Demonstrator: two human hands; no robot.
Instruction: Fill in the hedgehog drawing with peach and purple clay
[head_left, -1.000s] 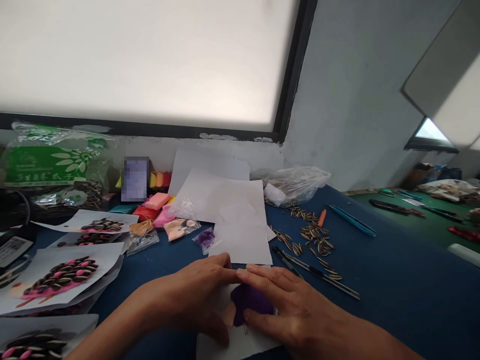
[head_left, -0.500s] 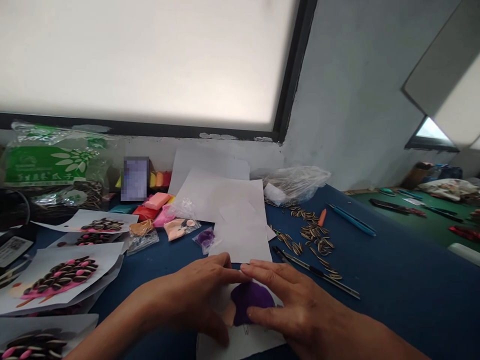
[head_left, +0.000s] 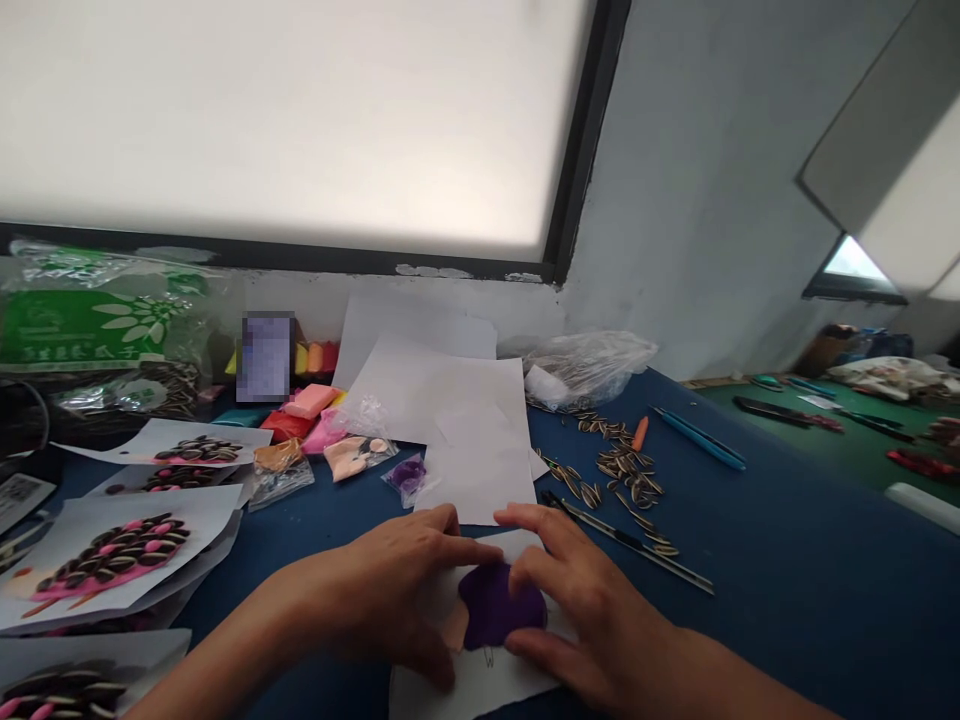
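A flat, rounded purple clay piece lies on white paper, with a small peach clay piece against its left edge. Short pencil lines show just below the purple clay. My left hand rests at the paper's left side, its index finger stretched along the top and its thumb low near the peach piece, fingers apart. Over the right edge of the purple clay is my right hand, its thumb touching the lower edge and a bent finger at the upper right, with a gap between them.
Seed-covered clay pictures are stacked at left. Bagged purple clay, other coloured clay packs and blank sheets lie farther back. Right of my hands are sunflower seeds, a pen and blue tweezers.
My right hand's fingers have bent and drawn back to the right, so more of the purple clay shows. My left hand has stayed nearly in place. The view has shifted slightly.
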